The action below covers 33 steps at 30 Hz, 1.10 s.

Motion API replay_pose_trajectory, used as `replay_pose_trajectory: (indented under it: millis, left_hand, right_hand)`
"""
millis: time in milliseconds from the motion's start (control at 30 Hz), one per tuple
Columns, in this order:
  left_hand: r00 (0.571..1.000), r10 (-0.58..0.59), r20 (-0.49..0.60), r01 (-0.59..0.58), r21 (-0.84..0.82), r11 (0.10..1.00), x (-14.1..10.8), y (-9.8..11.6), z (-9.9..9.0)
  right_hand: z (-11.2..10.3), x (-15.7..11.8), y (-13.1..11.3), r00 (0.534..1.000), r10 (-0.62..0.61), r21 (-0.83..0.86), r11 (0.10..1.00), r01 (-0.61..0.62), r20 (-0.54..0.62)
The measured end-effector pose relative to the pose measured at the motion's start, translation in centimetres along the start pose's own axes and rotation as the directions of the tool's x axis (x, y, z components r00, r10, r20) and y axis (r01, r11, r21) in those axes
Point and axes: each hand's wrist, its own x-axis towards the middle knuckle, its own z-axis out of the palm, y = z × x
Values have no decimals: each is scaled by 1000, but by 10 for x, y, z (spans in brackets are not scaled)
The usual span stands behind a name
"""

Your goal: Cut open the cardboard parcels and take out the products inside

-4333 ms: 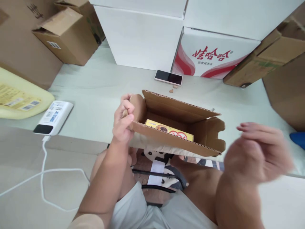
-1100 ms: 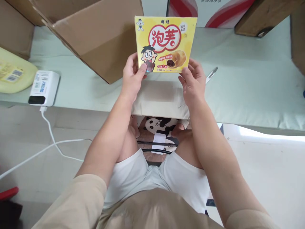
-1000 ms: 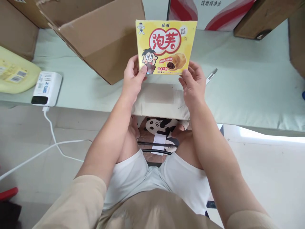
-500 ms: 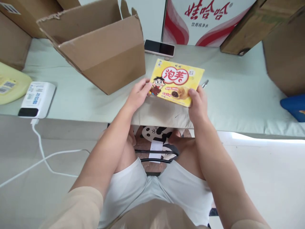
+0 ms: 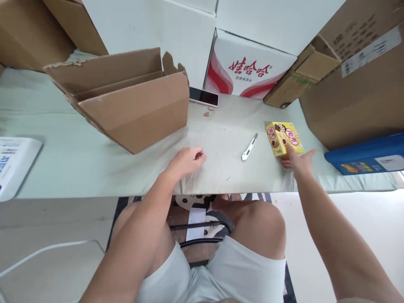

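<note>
A yellow snack box (image 5: 293, 139) with red lettering sits on the right part of the covered table. Against its near side is my right hand (image 5: 299, 162), fingers apart and touching the box. My left hand (image 5: 187, 162) rests over the table's near part, its fingers curled in with nothing visible in them. Between my hands lies a white utility knife (image 5: 249, 147). An open brown carton (image 5: 139, 113) stands beyond my left hand.
A phone (image 5: 205, 97) lies behind the carton, near brown scraps (image 5: 206, 114). White boxes with red print (image 5: 246, 63) line the back. A blue package (image 5: 369, 155) and a large carton (image 5: 356, 101) are at the right; a white device (image 5: 19, 164) is at the left.
The yellow box has moved from between both hands to the right side of the table. My left hand has let go and curled; my right hand has moved right and opened. The view has shifted.
</note>
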Motion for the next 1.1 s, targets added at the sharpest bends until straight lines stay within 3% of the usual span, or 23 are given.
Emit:
replay_pose_trajectory:
  millis: [133,333,467,600,667,767,933,1000,1033,1067,1100]
  left_hand:
    - [999,-24,35,24,6,1000,2,2,1]
    - [994,-39,100,34,53,998,5,5,6]
    - [991,-59,119,50,79,996,8,1,7]
    - [985,-104,135,93,83,992,13,-5,5]
    - [982,-117,145,105,86,991,15,-6,3]
    - [981,-124,148,110,94,989,15,-5,2]
    - [989,-73,132,64,72,995,8,0,0]
    - [993,-35,115,29,57,998,4,1,-1]
    - [995,-15,103,10,50,999,2,1,-1]
    - [996,3,93,-7,42,999,-1,1,-1]
    - [996,18,86,-21,35,999,-3,1,-2]
  right_hand:
    - [20,18,-10,997,69,-174,982,-73,-30]
    - [77,60,-31,995,81,-184,979,-92,-65]
    - [104,87,-48,990,97,-226,967,-119,-104]
    - [117,102,-64,994,99,-239,967,-88,36]
    - [117,104,-69,988,84,-281,959,-45,130]
    - [113,95,-75,982,57,-373,928,14,180]
    - [111,46,-94,955,-27,-412,898,153,296]
    - [118,13,-111,887,-168,-398,846,354,431]
    - [124,-6,-123,807,-278,-365,782,505,521]
    - [130,-27,-136,683,-396,-303,681,667,614]
    - [138,-50,-150,519,-501,-213,545,811,693]
